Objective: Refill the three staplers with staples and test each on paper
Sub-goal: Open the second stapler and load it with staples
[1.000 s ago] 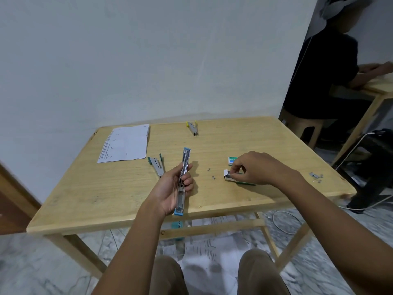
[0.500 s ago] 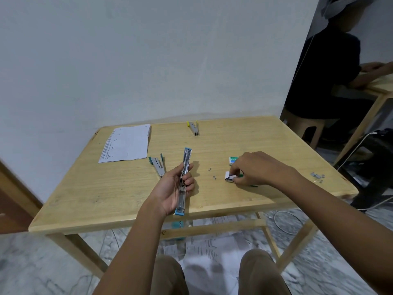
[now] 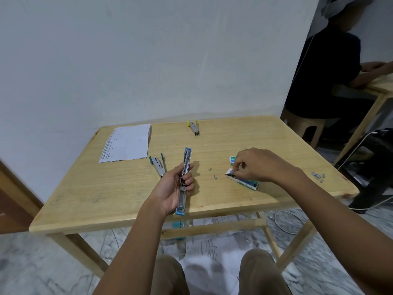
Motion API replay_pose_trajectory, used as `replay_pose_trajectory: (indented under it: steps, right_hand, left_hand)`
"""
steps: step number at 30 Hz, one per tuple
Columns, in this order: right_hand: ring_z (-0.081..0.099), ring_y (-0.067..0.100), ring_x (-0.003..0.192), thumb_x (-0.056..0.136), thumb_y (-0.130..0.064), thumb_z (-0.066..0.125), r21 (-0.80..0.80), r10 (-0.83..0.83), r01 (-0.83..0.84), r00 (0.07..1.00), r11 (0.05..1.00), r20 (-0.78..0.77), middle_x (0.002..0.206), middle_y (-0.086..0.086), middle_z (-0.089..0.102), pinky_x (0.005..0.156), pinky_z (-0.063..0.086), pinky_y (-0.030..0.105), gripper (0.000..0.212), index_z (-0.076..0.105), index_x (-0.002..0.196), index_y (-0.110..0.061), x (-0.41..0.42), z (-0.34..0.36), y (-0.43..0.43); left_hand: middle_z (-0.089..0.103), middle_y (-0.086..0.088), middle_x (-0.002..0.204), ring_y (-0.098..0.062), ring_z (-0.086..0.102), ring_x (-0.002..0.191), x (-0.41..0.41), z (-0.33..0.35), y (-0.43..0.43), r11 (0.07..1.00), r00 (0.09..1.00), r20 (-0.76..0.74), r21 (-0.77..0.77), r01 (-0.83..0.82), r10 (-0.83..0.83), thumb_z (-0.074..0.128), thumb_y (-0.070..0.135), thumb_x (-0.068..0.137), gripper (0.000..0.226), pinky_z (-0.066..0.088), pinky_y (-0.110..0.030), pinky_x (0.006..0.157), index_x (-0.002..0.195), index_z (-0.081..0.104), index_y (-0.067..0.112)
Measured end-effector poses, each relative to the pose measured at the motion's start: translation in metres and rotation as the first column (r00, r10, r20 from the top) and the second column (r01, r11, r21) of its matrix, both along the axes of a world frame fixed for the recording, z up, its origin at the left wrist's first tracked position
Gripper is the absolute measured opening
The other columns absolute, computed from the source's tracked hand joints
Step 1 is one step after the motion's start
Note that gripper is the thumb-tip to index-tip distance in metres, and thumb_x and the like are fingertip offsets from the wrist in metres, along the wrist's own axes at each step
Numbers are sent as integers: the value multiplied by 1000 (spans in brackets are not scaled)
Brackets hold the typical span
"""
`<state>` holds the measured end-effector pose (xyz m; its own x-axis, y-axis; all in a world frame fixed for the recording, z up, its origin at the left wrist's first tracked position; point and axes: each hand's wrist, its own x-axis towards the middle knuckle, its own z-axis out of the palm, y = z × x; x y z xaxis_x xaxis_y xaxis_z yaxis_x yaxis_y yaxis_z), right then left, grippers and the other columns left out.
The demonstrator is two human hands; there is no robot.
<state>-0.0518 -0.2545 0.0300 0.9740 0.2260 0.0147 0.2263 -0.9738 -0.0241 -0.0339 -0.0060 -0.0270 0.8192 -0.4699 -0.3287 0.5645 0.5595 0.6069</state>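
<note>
Our left hand grips the blue stapler, which points lengthwise away. Right of it, our right hand pinches staples.

Staplers: three. One blue stapler, one green stapler, one yellow stapler.

Staple boxes: two. One open box, one small box.

Staples: one grey strip at the open box's mouth. Two loose pieces, a far bit and a near bit. One cluster near the right edge, contents not countable.

Paper: one stack on the bench. Several floor sheets, number unclear.

Hands: two, left hand and right hand.
</note>
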Motion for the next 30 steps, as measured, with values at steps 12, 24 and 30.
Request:
replay_pose_trajectory:
  steps: [12,24,30]
  right_hand:
    - [64,2,82,92,-37,63,506,65,-59,998,860,6,87,-18,69,76,55,28,16,74,100,-28,-4,11,32]
    - [58,8,85,95,-33,60,572,71,-132,989,810,128,98,-15,67,78,50,32,19,74,108,-30,19,-10,89]
    - [58,12,92,98,-35,54,353,123,-163,984,921,132,106,-9,64,79,49,36,23,71,113,-32,23,-2,91]
  left_hand:
    - [39,2,58,-9,41,46,2,-1,-1,999,1000,-6,-28,27,-27,51,26,99,22,37,-19,41,105,58,7]
    - [38,1,58,-11,40,48,4,-2,0,997,998,10,-32,67,-67,51,28,100,22,35,-20,43,99,65,12]
    - [37,1,59,-10,39,48,3,-1,-1,998,998,13,-27,64,-64,49,27,101,21,31,-19,44,102,63,11]
